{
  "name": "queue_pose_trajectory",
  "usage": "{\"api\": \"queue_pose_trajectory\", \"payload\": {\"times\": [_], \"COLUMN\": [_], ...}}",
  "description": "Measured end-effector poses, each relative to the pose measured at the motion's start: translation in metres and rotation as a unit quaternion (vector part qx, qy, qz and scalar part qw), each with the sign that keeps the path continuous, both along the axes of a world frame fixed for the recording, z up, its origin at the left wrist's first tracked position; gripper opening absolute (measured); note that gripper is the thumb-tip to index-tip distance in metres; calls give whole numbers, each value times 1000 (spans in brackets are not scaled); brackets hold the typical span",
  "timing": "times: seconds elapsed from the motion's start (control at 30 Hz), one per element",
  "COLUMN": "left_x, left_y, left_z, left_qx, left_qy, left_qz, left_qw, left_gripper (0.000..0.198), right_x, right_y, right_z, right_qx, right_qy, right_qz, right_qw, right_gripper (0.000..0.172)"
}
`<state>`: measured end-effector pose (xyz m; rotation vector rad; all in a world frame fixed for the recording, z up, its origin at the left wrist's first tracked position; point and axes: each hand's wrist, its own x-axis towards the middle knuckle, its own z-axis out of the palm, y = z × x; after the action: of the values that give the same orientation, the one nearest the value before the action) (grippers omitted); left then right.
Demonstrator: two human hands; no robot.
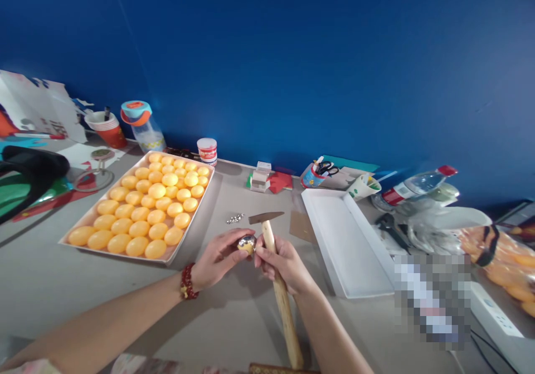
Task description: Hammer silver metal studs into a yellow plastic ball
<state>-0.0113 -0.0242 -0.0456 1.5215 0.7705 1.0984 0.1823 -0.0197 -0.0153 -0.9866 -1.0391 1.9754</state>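
Observation:
My left hand [217, 260] is closed on a small shiny gold and silver ball [246, 244], held between thumb and fingertips just above the table. My right hand [282, 262] grips the wooden handle of a hammer [273, 251] high up near its metal head, and its fingers touch the ball too. The hammer head points left above both hands. A few small metal pieces [234, 218] lie on the table just beyond my left hand. A red bead bracelet [187, 282] sits on my left wrist.
A tray [209, 193] full of several yellow balls stands at the left. An empty white tray [346, 246] lies to the right. Cups, a scissors holder [314, 174], a water bottle [418, 187] and a bag of orange balls [507, 268] crowd the back and right.

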Motion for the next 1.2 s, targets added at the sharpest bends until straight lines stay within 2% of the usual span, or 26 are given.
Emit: {"api": "queue_pose_trajectory", "payload": {"times": [0.33, 0.63, 0.8, 0.9, 1.0, 1.07, 1.2], "left_x": [-3, -3, 3, 5, 2, 0, -3], "left_y": [0, -1, -4, -4, -1, 2, 5], "left_z": [-4, -2, 3, 7, 10, 10, 10], "left_qx": [38, 38, -14, -65, -88, -91, -95], "left_qy": [39, 45, -36, -103, -135, -146, -153], "left_qz": [9, 9, 4, -3, -2, 4, 11], "left_qw": [998, 998, 999, 993, 987, 985, 984], "left_gripper": [36, 37, 36, 37, 37, 36, 35], "right_x": [-2, -5, -2, 2, 7, 11, 17], "right_y": [-5, -7, -8, -10, -13, -16, -21], "right_z": [3, 6, 6, 9, 17, 23, 32], "right_qx": [64, 117, 122, 155, 213, 260, 374], "right_qy": [-57, -99, -73, -82, -142, -210, -356], "right_qz": [-15, -26, -19, -29, -47, -39, -9], "right_qw": [996, 988, 990, 984, 966, 942, 856], "right_gripper": [31, 28, 28, 27, 24, 21, 16]}}
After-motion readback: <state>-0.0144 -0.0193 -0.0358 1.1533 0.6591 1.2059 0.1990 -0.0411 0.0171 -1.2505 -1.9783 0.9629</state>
